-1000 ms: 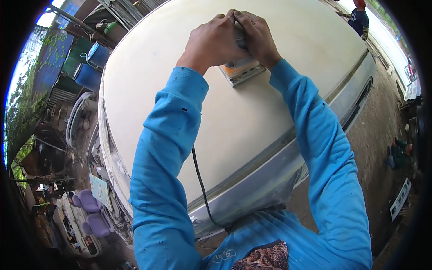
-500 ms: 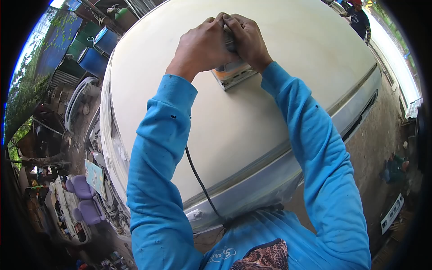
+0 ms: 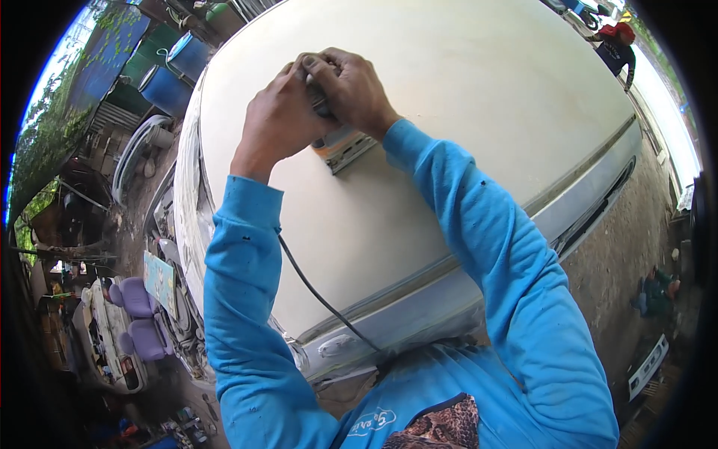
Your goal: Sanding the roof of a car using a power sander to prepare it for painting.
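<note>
Both of my hands are wrapped round a power sander with a flat rectangular pad [image 3: 348, 152], which rests on the cream-coloured roof of a vehicle [image 3: 479, 90]. My left hand [image 3: 278, 114] closes on its left side, and my right hand [image 3: 353, 88] covers its top and right side. Between them only part of the dark body shows, with an orange and grey lower edge nearest me. From beside my left sleeve a black cord [image 3: 318, 290] runs over the roof edge toward my waist.
Blue drums [image 3: 166, 90] stand beyond the roof on the left. Purple seats [image 3: 140, 318] and car parts lie lower left. Another person in a red cap [image 3: 618, 52] is at the far right. A white panel [image 3: 648, 367] lies on the ground at right.
My hands and the sander have moved left and a little nearer across the roof. The cord has swung with them. The view has shifted slightly, and the other person shows more fully.
</note>
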`<state>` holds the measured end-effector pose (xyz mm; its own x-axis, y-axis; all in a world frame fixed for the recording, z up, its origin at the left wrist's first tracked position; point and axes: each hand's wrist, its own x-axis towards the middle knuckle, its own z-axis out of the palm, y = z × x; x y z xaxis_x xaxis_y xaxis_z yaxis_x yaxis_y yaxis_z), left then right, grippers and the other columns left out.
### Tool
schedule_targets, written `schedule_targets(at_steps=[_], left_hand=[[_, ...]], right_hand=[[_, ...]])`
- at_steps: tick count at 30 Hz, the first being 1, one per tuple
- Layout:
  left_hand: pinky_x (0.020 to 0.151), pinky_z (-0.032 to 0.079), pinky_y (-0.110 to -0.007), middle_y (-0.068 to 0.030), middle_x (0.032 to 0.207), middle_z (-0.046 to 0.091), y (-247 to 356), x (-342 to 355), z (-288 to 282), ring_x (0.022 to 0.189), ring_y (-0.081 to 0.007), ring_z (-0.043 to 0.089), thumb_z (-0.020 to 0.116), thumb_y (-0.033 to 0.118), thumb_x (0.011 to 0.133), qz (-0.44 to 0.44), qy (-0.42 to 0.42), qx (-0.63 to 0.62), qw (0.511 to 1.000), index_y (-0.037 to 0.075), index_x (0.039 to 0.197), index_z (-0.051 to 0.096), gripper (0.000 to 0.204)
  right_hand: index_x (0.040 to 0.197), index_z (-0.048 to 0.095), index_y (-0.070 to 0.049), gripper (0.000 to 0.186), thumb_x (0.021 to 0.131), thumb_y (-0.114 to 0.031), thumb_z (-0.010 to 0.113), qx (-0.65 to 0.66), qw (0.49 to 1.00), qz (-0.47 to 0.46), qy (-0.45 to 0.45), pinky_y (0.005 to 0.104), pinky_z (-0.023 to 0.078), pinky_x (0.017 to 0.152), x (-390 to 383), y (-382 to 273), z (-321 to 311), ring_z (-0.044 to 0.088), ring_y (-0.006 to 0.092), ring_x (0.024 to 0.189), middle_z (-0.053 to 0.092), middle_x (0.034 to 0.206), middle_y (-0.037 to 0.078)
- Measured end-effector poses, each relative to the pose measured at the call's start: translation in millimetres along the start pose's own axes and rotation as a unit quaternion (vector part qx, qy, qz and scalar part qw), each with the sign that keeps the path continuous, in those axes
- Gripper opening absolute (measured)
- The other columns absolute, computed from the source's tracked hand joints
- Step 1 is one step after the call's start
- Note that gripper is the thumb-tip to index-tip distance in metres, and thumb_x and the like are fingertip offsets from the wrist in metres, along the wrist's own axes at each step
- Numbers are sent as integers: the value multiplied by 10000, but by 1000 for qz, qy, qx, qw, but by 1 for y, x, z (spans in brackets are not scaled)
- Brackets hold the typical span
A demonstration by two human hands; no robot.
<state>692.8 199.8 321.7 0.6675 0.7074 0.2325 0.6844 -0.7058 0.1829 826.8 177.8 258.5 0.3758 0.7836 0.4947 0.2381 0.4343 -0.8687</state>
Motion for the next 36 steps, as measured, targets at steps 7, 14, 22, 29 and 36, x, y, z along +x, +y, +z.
schedule_targets(at_steps=[7, 14, 22, 29, 36], left_hand=[[922, 570, -423, -124, 1221, 691, -35, -65, -23, 1083, -343, 696, 895, 241, 629, -59, 1, -65, 996, 107, 1330, 577, 782], [983, 536, -401, -145, 1274, 657, -77, -144, -38, 1164, -327, 655, 909, 159, 618, -92, 26, -89, 991, 36, 1357, 558, 827], [983, 535, -399, -139, 1299, 639, -75, -180, -49, 1165, -328, 649, 911, 134, 619, -73, 8, -90, 993, 36, 1350, 564, 815], [864, 587, -422, -106, 1208, 678, -14, -136, -34, 1000, -329, 715, 887, 219, 633, -7, -5, -54, 999, 86, 1292, 599, 731], [786, 614, -447, -118, 1113, 677, 50, -88, -7, 900, -342, 731, 863, 287, 651, 58, -23, -30, 998, 72, 1212, 613, 651]], right_hand=[[971, 724, 14, 380, 934, -358, 656, 33, 997, 27, -67, 410, 585, 758, -33, -20, 64, 742, 359, 800, 734, 856, 234], [942, 691, 44, 375, 901, -328, 666, 51, 992, 7, -113, 452, 571, 758, -81, -43, 131, 712, 420, 783, 712, 838, 267], [975, 691, 47, 357, 904, -301, 656, 77, 990, 16, -114, 449, 574, 784, -119, -65, 140, 716, 422, 799, 719, 869, 272], [992, 695, 40, 345, 919, -295, 654, 23, 998, 17, -47, 425, 579, 752, -108, -54, 67, 729, 382, 784, 729, 863, 242], [1005, 689, 36, 370, 966, -317, 588, 15, 999, 28, 10, 363, 565, 759, -104, -47, -21, 702, 243, 780, 733, 880, 182]])
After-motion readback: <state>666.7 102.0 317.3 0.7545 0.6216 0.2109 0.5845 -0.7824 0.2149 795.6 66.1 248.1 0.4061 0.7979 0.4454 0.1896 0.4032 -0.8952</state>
